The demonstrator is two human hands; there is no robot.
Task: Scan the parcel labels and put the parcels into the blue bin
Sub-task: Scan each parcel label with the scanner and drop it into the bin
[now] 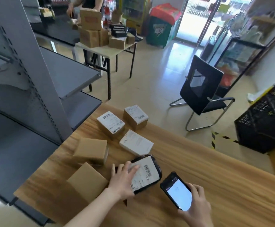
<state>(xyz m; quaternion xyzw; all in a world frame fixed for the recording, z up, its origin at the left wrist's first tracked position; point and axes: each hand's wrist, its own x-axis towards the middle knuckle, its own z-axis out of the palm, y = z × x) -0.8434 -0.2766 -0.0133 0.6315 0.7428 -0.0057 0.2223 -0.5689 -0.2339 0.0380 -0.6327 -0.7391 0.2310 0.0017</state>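
Pale wood-grain laminate covers the long table [215,169] we work at, its streaks running lengthwise under a dull sheen. Near our edge lies the soft black plastic-wrapped parcel [150,177], a rounded, slightly puffed pouch with a white paper label across its top. Our left hand [123,179] lies flat on the left part of that label, fingers straight and spread, pressing rather than gripping. It hides some of the print, while the barcode [147,171] farther right shows uncovered. Just right of the parcel, our right hand [197,203] grips a black slab-shaped handheld scanner [177,190], fingers curled round its edge, its glowing screen facing up.

Just beyond the parcel rests a flat white rectangular box [136,141] with faint print. Farther beyond stand a squat brown cardboard box with a white barcode label [111,124] and a second labelled cardboard box [136,117], side by side. Left of the parcel sit a plain brown cardboard box [91,150] and a nearer plain cardboard box [87,182], the latter just beside our left wrist.

Well left of the parcel rises grey perforated steel shelving [35,79]. Well beyond and to the right, on glossy beige floor, stand a black chair on a bent chrome tube frame [200,89] and a black lattice plastic crate [264,125].
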